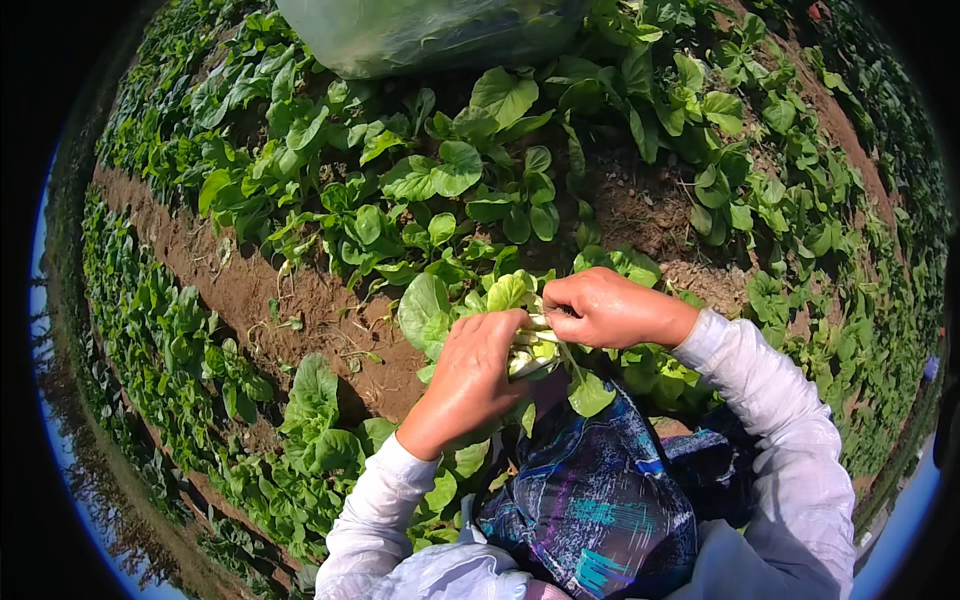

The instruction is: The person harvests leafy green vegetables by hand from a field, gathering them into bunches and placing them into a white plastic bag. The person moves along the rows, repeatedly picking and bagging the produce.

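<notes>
My left hand (474, 375) is closed around a bunch of leafy greens (534, 351), whose pale stems point to the right. Broad green leaves of the bunch stick out above and beyond that hand. My right hand (607, 307) is at the stem end, thumb and fingers pinched together there; what lies between the fingertips is too small to tell. One green leaf on a thin stalk (589, 394) hangs below the bunch, over my dark patterned clothing.
Rows of leafy green plants (442, 169) grow in front and on both sides. A strip of bare brown soil (300, 300) runs between rows at the left. A translucent plastic bag (427, 34) with greens inside stands at the top, among the plants.
</notes>
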`<state>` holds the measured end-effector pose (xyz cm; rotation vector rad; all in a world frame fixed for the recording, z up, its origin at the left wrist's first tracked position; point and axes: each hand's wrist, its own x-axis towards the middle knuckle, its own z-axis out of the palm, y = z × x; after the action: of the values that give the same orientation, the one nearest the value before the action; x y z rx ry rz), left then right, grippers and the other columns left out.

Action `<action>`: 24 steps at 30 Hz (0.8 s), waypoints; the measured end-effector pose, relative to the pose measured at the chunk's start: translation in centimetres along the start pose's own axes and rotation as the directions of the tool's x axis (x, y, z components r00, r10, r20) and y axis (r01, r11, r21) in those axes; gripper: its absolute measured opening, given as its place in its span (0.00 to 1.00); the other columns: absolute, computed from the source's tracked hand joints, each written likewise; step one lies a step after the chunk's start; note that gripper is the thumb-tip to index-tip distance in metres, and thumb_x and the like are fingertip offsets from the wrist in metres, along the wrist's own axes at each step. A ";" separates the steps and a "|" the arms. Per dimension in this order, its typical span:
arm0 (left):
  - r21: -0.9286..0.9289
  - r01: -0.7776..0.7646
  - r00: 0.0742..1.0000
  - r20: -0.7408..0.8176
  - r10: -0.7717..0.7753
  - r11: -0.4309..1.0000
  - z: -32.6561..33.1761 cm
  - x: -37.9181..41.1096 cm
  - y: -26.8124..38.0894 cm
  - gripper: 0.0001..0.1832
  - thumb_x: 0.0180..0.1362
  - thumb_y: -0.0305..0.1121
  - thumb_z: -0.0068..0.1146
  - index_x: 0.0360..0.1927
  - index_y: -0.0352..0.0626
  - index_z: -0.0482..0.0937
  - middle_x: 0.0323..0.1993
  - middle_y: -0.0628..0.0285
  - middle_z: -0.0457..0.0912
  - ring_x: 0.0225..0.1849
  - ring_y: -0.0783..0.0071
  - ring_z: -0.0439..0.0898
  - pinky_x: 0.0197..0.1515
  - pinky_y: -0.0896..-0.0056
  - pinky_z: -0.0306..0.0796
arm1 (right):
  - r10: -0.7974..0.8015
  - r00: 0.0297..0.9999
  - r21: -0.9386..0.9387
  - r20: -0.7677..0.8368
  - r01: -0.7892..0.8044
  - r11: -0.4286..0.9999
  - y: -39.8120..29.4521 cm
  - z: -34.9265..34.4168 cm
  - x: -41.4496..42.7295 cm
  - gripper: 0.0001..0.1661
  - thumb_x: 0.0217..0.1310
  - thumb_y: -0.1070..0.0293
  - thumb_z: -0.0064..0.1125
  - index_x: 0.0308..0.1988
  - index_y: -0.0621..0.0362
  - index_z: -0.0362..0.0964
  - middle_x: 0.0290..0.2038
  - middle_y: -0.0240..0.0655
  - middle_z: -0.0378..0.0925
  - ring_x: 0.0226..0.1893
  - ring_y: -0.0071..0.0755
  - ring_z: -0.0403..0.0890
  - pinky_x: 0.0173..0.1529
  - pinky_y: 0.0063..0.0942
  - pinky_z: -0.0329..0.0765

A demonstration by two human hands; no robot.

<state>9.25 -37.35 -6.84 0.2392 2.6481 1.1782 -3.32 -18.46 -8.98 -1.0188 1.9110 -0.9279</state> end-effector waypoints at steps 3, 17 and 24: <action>-0.115 0.061 0.995 0.082 -0.052 0.992 -0.3 0.8 0.4 0.43 0.35 0.24 0.69 0.60 0.43 0.66 0.45 0.51 0.76 0.51 0.51 0.74 0.55 0.58 0.68 | -0.024 0.999 0.094 -0.033 0.027 0.995 0.7 0.0 -1.0 0.08 0.57 0.68 0.55 0.30 0.62 0.71 0.23 0.46 0.75 0.25 0.52 0.77 0.30 0.41 0.71; 0.001 -0.134 0.966 0.225 0.130 0.991 2.2 6.9 3.7 0.34 0.33 0.27 0.70 0.51 0.46 0.76 0.40 0.59 0.76 0.45 0.54 0.74 0.49 0.58 0.67 | 0.102 0.974 0.368 -0.202 -0.021 0.929 2.7 -1.4 -7.8 0.10 0.58 0.66 0.56 0.33 0.62 0.73 0.26 0.43 0.77 0.25 0.39 0.78 0.31 0.33 0.73; 0.135 -0.274 0.927 0.301 0.224 0.952 2.9 8.4 5.9 0.29 0.32 0.27 0.69 0.46 0.48 0.78 0.38 0.62 0.76 0.44 0.58 0.74 0.50 0.60 0.66 | 0.137 0.989 0.837 0.056 -0.121 0.533 5.7 -0.7 -10.5 0.11 0.66 0.62 0.55 0.38 0.59 0.73 0.27 0.21 0.71 0.23 0.14 0.67 0.29 0.19 0.67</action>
<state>2.34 -29.40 -5.50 0.7410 2.5156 0.8941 -1.62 -6.70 -10.51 -0.2576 1.2208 -1.5442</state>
